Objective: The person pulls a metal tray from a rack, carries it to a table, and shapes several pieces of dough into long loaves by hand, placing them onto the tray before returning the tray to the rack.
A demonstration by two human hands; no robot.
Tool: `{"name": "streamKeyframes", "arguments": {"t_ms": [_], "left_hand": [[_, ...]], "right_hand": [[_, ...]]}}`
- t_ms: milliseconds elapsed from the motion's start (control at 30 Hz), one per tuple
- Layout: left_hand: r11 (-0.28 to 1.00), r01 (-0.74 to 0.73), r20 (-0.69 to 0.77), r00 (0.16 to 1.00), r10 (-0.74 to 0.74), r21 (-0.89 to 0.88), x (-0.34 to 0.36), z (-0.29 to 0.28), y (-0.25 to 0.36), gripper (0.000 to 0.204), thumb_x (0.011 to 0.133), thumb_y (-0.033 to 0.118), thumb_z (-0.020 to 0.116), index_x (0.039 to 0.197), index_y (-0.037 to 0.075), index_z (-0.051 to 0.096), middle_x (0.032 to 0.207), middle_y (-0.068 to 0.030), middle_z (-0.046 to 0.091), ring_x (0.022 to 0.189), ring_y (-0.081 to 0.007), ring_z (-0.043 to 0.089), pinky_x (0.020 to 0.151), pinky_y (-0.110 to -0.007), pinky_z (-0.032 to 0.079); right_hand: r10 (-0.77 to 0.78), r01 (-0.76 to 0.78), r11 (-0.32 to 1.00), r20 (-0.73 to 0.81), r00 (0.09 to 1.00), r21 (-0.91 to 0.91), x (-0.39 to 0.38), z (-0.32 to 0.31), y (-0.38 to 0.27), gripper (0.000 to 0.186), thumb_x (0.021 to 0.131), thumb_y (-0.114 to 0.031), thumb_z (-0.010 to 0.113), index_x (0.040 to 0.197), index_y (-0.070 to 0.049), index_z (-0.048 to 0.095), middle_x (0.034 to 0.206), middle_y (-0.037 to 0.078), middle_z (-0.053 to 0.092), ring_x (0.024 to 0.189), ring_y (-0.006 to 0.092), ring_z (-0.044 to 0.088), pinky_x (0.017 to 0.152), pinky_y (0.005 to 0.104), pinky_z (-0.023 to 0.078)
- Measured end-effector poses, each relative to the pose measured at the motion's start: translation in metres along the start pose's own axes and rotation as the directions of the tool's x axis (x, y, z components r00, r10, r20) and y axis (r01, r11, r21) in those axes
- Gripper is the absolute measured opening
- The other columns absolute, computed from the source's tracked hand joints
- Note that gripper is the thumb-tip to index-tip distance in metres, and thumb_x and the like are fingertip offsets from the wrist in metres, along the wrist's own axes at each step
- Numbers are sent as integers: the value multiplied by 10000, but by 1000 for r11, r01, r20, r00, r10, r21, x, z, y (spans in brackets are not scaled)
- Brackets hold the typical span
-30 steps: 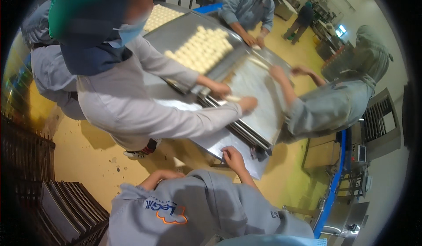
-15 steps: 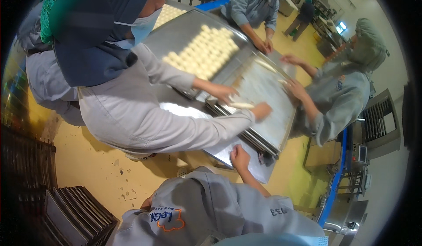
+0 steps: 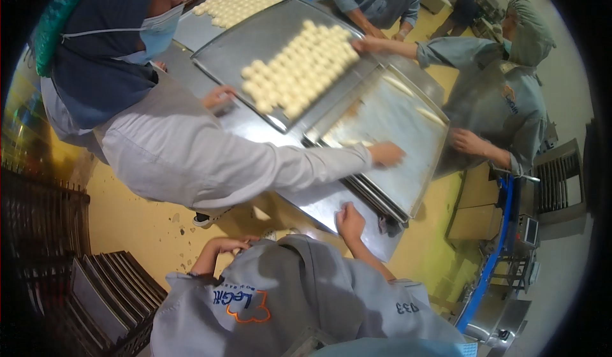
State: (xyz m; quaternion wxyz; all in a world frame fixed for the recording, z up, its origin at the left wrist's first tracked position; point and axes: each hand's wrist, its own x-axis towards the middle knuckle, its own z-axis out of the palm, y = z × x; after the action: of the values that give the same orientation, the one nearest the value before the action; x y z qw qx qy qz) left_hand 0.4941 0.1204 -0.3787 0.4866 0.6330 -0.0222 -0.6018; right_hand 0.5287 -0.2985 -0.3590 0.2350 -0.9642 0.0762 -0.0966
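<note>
My right hand (image 3: 349, 222) is closed in a fist at the near edge of the steel table, beside the stacked baking trays; nothing shows in it. Beside my waist on the left, my left hand (image 3: 231, 245) is held against the front of my grey shirt, fingers stretched toward the right and partly hidden; no object shows in it. The top baking tray (image 3: 395, 172) carries a few long pale dough strips (image 3: 400, 86). A co-worker in a light sleeve reaches across it, one hand (image 3: 386, 155) beside a dough strip.
Beyond the stack, a large tray (image 3: 223, 57) holds rows of dough balls (image 3: 306, 64); a co-worker on the right touches its far end. Another batch of dough balls (image 3: 236, 5) lies farther back. A third co-worker stands at the far side. Dark trays (image 3: 111, 293) stand upright at lower left.
My left hand has come into view beside my waist; my right fist stays near the table edge. The dough-ball tray has shifted and turned. The right co-worker's hand has moved to it.
</note>
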Motion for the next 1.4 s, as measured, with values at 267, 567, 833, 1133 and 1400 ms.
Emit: {"name": "streamKeyframes", "arguments": {"t_ms": [267, 567, 833, 1133, 1400], "left_hand": [[577, -623, -565, 765, 309, -528, 39, -40, 160, 434, 986, 226, 577, 1358, 14, 509, 1211, -91, 629, 1097, -206, 606, 929, -298, 491], [845, -447, -878, 223, 423, 294, 84, -182, 260, 439, 907, 214, 640, 1272, -7, 538, 1166, -166, 639, 1066, -268, 627, 898, -352, 504], [890, 87, -856, 331, 398, 448, 130, -251, 302, 446, 837, 204, 696, 1195, -26, 563, 1125, -233, 647, 1040, -323, 645, 870, -399, 517], [893, 70, -841, 377, 388, 444, 101, -235, 292, 456, 759, 192, 758, 1109, -47, 591, 1080, -308, 657, 1009, -384, 666, 840, -452, 531], [889, -458, -593, 713, 374, 10, 52, -53, 148, 315, 892, 79, 586, 1202, 66, 529, 1011, -81, 637, 835, -164, 615, 731, -279, 506]], "right_hand": [[-19, 19, 999, 11, 1000, -31, 1, -1, 1, 96, 822, -158, 608, 897, -102, 589, 675, 132, 634, 634, 350, 646, 590, 461, 502], [32, -32, 999, -19, 999, -22, 4, 4, -1, 109, 815, -199, 617, 873, -108, 606, 670, 126, 620, 625, 356, 623, 593, 445, 498], [63, -64, 996, -20, 998, -54, 12, 2, -8, 94, 792, -190, 621, 845, -117, 595, 657, 125, 601, 607, 353, 606, 578, 435, 491], [80, -77, 993, 26, 996, -94, 6, 5, -3, 108, 809, -187, 611, 861, -107, 562, 679, 122, 603, 628, 347, 617, 574, 452, 486], [36, -35, 999, -45, 998, 19, 4, 6, 1, 107, 829, -154, 617, 920, -100, 596, 698, 110, 613, 652, 309, 638, 611, 410, 506]]}}
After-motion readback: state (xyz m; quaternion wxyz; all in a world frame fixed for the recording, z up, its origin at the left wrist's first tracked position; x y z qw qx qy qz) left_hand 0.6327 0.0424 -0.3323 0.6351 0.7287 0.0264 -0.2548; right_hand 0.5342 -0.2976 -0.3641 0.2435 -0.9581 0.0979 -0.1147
